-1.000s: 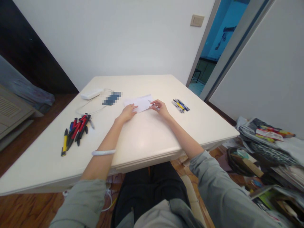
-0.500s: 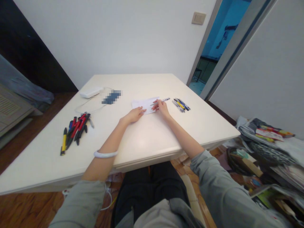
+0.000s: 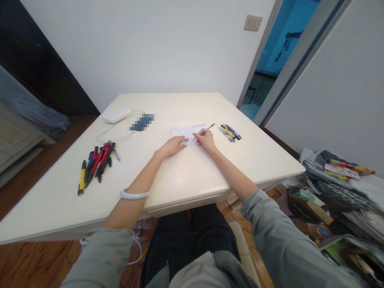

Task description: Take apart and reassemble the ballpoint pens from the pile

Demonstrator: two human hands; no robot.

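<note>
White paper sheet [image 3: 186, 132] lies flat mid-table [image 3: 186, 180]; thin, light and prone to sliding, it is pinned by the flat, open left hand [image 3: 174, 145]. Right hand [image 3: 205, 138] is closed around a slim, rigid pen [image 3: 206, 129], tip on the paper. Loose pens [image 3: 229, 133] lie just right of the paper; no containers visible.

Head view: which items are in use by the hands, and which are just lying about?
In use:
- slim silver pen, gripped by the right hand, tip on the paper
- small white paper sheet, pinned by the left hand

Lying about on the cream table:
- red, black and yellow pen pile
- small blue and yellow pen bunch
- white adapter box with its cable
</note>
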